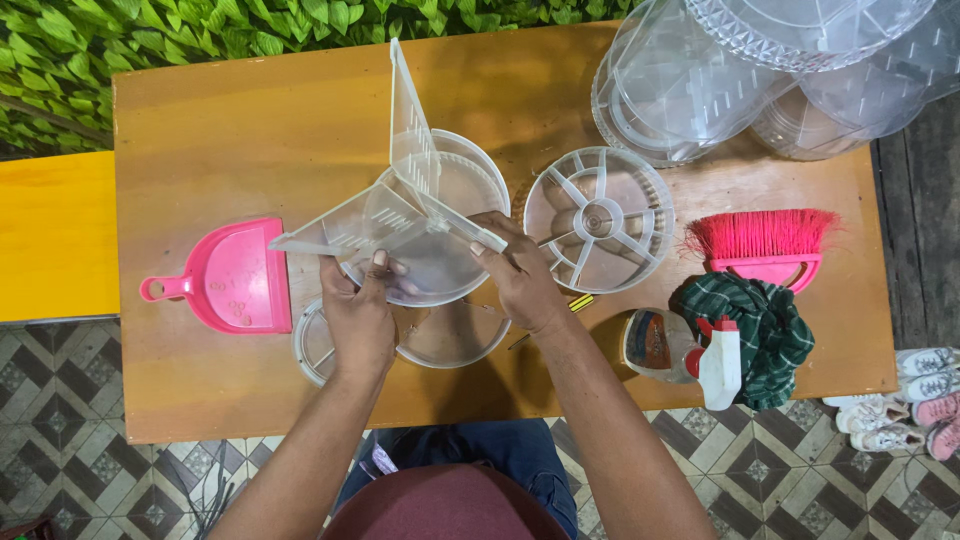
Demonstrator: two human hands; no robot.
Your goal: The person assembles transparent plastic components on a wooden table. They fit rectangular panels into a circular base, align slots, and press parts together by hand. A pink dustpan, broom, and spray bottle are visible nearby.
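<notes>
My left hand (358, 318) and my right hand (520, 275) together hold a clear plastic three-winged divider (405, 195) above a round clear tray (445, 245) on the wooden table (230, 130). The left hand grips the wing that points left. The right hand grips the wing that points toward me on the right. The third wing stands up and away from me. Under my hands lie two more round clear trays (450, 340), partly hidden.
A pink dustpan (232, 277) lies at the left. A round spoked clear tray (598, 218), a pink brush (765, 243), a green checked cloth (760, 325) and a spray bottle (690, 352) sit at the right. Large clear covers (700, 80) are stacked at the far right corner. Shoes (915, 400) rest on the floor.
</notes>
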